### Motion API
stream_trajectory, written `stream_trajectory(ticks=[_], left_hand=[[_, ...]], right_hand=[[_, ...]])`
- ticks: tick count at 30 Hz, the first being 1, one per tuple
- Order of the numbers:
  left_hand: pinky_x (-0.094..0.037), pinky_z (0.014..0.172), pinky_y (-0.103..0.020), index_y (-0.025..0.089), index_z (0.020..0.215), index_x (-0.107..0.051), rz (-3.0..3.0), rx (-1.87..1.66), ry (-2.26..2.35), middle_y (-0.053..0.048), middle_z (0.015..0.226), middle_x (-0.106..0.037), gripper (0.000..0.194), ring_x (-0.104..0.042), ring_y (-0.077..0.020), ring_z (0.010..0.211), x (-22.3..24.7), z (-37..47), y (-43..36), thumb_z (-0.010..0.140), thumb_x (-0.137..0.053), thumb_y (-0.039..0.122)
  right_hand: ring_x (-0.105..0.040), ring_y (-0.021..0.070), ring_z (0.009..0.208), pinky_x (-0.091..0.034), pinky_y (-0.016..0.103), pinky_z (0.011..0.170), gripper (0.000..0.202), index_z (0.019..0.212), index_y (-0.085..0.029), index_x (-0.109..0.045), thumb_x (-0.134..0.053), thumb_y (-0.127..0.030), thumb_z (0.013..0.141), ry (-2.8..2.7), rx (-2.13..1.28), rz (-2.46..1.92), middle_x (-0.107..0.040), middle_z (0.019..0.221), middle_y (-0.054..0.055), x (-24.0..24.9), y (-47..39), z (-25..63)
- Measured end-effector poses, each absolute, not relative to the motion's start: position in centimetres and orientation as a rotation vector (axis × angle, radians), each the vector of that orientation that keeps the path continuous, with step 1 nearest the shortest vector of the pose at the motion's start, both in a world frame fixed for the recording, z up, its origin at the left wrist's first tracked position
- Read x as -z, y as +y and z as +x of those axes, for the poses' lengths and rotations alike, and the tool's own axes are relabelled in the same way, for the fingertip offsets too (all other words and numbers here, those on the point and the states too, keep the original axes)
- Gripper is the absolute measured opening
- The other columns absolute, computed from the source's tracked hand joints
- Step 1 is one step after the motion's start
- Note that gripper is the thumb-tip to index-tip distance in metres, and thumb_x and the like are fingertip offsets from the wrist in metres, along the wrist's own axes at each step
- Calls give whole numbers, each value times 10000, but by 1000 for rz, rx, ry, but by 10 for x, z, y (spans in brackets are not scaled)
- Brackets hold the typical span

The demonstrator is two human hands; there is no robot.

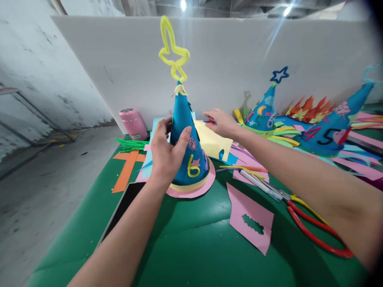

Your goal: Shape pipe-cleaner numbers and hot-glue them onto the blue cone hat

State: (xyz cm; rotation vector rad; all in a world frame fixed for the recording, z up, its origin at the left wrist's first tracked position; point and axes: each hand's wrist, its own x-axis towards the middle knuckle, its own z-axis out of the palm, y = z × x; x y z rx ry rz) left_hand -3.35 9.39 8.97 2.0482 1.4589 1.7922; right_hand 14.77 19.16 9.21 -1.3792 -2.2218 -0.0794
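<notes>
A blue paper cone hat [183,115] with a pink brim, a yellow 6 and a yellow pipe-cleaner figure on its tip stands upright on the green table. My left hand [170,153] is wrapped round the hat's left side, thumb across its front. To the right of the hat, my right hand [221,123] is closed at the fingers over the pale yellow paper [212,141]; a small red thing shows at its fingertips, too small to name.
Red-handled scissors [311,235] and a white pen [260,185] lie under my right forearm. Pink paper with a cutout [251,211] is in front. A pink bottle [133,124] and dark tablet [122,207] are left. Two more hats [263,109] stand right.
</notes>
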Motion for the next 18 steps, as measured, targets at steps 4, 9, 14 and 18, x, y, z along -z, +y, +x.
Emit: stream_trajectory(ticks=[4,9,14,18], left_hand=[[-454,805,-339,157,1094,-474,2055,-1782,1448,-68,997,-572,441,-553,-198,948,-87,-38,87,726,-582,373],[-450,816,-373,193,1124,-448,2008,-1731,1527,-68,1025,-568,490,-544,-215,980,-83,-43,72,699,-609,374],[-424,861,-396,184,1188,-405,2072,-1846,1570,-121,1149,-503,508,-504,-227,1047,-80,-49,51,735,-579,333],[-380,901,-441,123,1177,-431,2359,-1979,1549,-158,1132,-508,489,-455,-265,1095,-69,-40,16,726,-575,244]], right_hand=[[-572,155,735,-429,256,665,257,1014,-162,-571,-479,-228,784,-2273,-55,-1371,-631,838,41,-87,120,183],[-594,162,766,-450,259,640,276,1066,-236,-546,-479,-293,804,-2373,-300,-1497,-641,909,17,-65,18,213],[-507,235,1036,-416,362,842,418,1192,-203,-464,-455,-384,815,-2365,-288,-1626,-527,1168,95,-37,-37,219],[-494,285,997,-419,416,806,557,1245,-163,-413,-500,-442,771,-2370,-321,-1725,-517,1111,142,-20,-45,209]])
